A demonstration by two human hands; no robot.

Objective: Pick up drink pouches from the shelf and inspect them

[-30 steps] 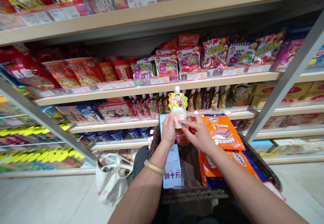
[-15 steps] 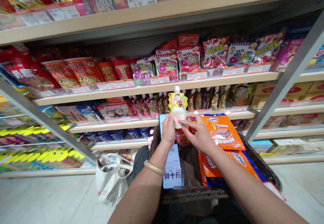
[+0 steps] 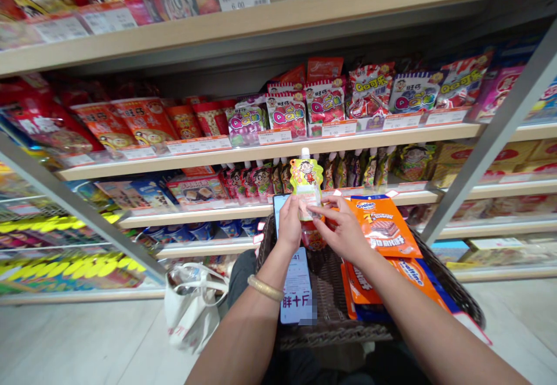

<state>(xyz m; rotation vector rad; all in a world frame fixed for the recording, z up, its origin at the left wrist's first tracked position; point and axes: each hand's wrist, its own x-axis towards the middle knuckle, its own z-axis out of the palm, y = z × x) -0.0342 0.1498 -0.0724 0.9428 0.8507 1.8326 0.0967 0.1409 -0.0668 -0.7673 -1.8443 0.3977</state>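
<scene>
Head view: left hand [image 3: 290,222] closed around the lower edge of the pouch [image 3: 307,179], spout up over the basket [image 3: 339,334]; right hand [image 3: 346,228] half open, fingertip touching its front; unchanged from half a second earlier.

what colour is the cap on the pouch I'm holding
The small plastic cap on the spouted yellow-green pouch is white; it shows best in the head view.

From where I stand, nothing has visibly changed this past second; any shift of the fingers [image 3: 329,213] on the pouch [image 3: 306,178] escapes me.
</scene>
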